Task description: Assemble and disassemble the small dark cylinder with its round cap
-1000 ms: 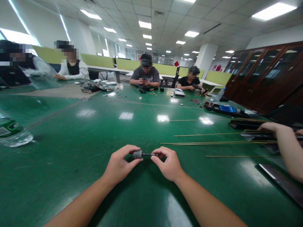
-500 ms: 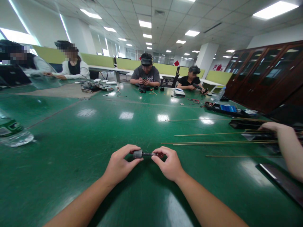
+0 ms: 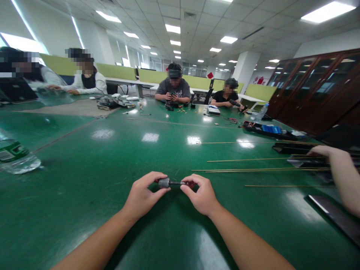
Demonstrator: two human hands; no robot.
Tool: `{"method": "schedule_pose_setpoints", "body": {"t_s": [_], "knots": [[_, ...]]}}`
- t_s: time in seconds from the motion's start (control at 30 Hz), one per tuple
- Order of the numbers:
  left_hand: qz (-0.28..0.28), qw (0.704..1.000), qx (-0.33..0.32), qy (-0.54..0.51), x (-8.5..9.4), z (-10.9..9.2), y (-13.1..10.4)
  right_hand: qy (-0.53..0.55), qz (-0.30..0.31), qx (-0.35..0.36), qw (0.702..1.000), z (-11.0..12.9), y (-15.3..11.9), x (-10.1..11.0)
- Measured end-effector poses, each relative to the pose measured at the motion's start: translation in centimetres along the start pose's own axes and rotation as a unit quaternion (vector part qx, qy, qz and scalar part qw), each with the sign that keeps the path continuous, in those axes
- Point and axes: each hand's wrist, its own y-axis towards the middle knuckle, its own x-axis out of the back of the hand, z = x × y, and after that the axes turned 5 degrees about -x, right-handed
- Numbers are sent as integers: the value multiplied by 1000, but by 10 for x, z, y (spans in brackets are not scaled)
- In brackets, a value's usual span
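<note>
Low over the green table, my left hand [image 3: 144,195] pinches a grey chuck-like cylinder [image 3: 164,183] between thumb and fingers. A thin dark shaft [image 3: 174,183] runs from the cylinder's right side, roughly level, towards my right hand [image 3: 199,193]. My right thumb and fingers are closed around the shaft's far end, where a dark reddish part [image 3: 191,184] partly shows. The fingers hide the rest of that end, so I cannot tell its full shape. Both hands are at the same height, a short gap apart.
Thin brass-coloured rods [image 3: 242,170] lie to the right, near another person's arm [image 3: 341,176]. A dark flat object [image 3: 332,217] lies at the right edge. On the left is a water bottle [image 3: 17,155]. Tools and a black tray [image 3: 270,129] sit farther back, with several people seated around.
</note>
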Motion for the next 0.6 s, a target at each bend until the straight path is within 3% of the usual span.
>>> {"method": "schedule_pose_setpoints", "body": {"t_s": [0.6], "knots": [[0, 1000, -4, -1, 1, 0, 0, 1, 0, 4, 1000, 1, 0, 0]]}}
